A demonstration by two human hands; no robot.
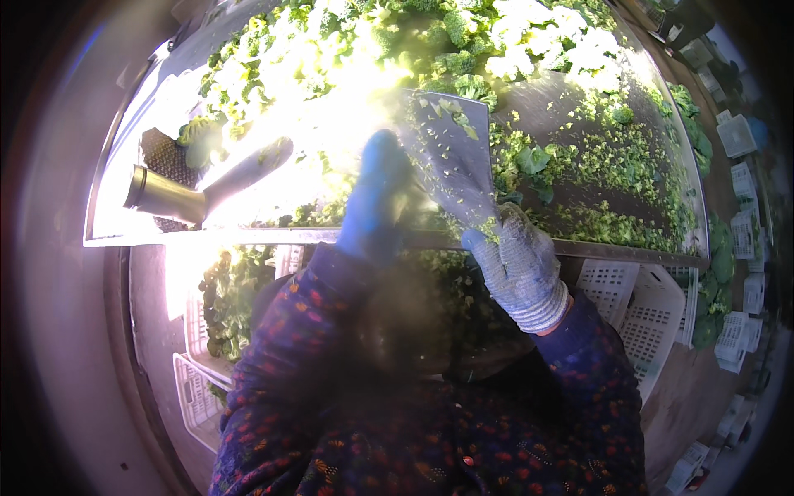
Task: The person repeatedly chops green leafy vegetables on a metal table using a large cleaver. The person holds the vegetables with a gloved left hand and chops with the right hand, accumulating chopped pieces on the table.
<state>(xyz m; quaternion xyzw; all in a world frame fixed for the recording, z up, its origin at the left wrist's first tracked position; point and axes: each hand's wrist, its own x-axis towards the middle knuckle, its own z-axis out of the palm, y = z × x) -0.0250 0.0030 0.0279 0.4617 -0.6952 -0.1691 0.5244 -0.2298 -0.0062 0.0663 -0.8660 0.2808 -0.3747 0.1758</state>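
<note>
My right hand (521, 264), in a grey-white knit glove with blue fingers, is closed around the lower end of a wide-bladed knife (453, 149). The grip itself is hidden in the hand. The blade points away over the table, its flat face speckled with green crumbs. To its left is my left hand (376, 194) in a blue glove, raised over the table's near edge. Glare and blur wash out its fingers. Broccoli florets (463, 29) are heaped along the far side of the metal table (538, 103). Broccoli crumbs (612, 157) and leaf scraps are scattered right of the blade.
On the table's left lies a shiny metal cylinder (169, 196) with a tapered end, over a dark textured pad (165, 157). White plastic crates (653, 318) stand below at right, and others (198, 397) with greens at lower left. More crates line the far right floor.
</note>
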